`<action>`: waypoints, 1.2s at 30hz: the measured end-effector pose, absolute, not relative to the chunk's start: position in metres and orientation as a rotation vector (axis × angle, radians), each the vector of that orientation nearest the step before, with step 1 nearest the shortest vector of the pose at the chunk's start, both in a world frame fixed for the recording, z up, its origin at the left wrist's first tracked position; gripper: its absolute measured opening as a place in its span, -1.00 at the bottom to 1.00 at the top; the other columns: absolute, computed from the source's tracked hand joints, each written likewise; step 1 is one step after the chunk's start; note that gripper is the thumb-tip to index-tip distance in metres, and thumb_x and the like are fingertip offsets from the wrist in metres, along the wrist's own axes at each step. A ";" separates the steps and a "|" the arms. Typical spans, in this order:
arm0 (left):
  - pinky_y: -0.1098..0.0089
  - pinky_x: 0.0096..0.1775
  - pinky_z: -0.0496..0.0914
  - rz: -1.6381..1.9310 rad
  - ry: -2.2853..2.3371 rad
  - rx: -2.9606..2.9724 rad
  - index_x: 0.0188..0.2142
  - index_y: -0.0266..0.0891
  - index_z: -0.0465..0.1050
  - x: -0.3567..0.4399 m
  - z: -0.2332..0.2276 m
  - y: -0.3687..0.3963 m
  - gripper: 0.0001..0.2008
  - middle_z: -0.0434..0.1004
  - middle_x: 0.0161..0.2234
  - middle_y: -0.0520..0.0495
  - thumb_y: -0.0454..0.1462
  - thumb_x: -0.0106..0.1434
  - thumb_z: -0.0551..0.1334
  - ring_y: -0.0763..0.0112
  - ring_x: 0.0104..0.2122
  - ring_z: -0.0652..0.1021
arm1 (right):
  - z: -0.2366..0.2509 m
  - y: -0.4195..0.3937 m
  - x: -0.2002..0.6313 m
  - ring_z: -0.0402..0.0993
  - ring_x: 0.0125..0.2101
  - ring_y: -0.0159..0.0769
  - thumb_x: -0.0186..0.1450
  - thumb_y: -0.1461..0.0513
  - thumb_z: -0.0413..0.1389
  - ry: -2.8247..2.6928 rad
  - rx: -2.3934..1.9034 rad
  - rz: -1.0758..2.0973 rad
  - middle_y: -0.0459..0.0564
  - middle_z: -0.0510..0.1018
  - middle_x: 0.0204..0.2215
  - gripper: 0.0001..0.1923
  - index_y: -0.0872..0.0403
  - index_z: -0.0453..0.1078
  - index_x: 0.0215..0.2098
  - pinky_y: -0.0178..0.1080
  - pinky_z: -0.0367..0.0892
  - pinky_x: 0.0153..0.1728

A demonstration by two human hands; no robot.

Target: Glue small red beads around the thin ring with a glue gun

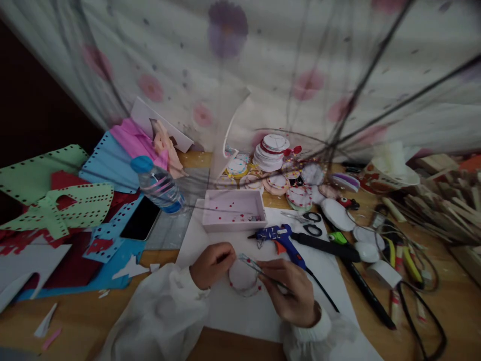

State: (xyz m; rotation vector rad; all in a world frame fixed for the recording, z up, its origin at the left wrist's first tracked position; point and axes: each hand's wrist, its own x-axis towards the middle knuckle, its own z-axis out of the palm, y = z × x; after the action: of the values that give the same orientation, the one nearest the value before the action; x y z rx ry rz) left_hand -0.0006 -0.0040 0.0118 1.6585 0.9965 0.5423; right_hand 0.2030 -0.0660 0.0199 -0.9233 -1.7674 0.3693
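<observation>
Hands meet over a small round white disc (242,278) on a white paper sheet (240,311). Left hand (212,264) fingers pinch its edge, steadying it; right hand (291,293) fingers clamp thin metal tweezers (259,271) above it. Blue glue gun (281,239) lies just behind.

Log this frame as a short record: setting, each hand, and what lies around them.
setting: wooden table crowded with craft supplies
left hand: fingers on the edge of a white round disc
right hand: grips thin tweezers, tips over the disc
under disc: white paper sheet
behind hands: blue glue gun, pink tray, scissors
left side: water bottle, coloured paper cutouts
</observation>
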 end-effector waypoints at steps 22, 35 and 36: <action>0.58 -0.64 0.28 0.855 1.180 0.440 -0.56 -0.41 0.47 -0.007 0.028 0.020 -0.46 0.42 -0.66 -0.06 -0.04 0.34 0.02 0.57 -0.71 0.44 | 0.011 -0.060 0.201 0.52 -0.37 -0.22 0.17 0.40 0.15 -1.502 -1.012 0.340 0.02 0.55 -0.38 -0.85 0.05 0.39 -0.33 -0.17 0.46 -0.40; 0.57 -0.53 0.39 0.630 0.956 0.342 -0.43 -0.53 0.54 -0.029 0.024 0.021 -0.50 0.56 -0.59 -0.22 -0.23 0.34 -0.07 0.48 -0.61 0.52 | 0.083 0.002 0.220 0.36 -0.59 -0.43 0.18 0.17 0.20 -1.552 -1.317 0.496 -0.08 0.52 -0.44 -0.84 0.06 0.34 -0.33 -0.37 0.25 -0.58; 0.56 -0.52 0.40 0.593 0.927 0.337 -0.40 -0.54 0.54 -0.031 0.022 0.022 -0.50 0.57 -0.57 -0.23 -0.23 0.34 -0.07 0.47 -0.60 0.53 | 0.086 0.008 0.220 0.37 -0.58 -0.43 0.18 0.18 0.20 -1.618 -1.332 0.505 -0.08 0.52 -0.42 -0.84 0.06 0.34 -0.34 -0.37 0.25 -0.57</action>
State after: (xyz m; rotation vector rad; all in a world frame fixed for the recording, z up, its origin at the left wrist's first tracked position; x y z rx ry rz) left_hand -0.0314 0.0218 0.0224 0.3368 0.9274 0.5930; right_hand 0.2198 0.0078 0.0857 -1.3316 -1.6183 0.5049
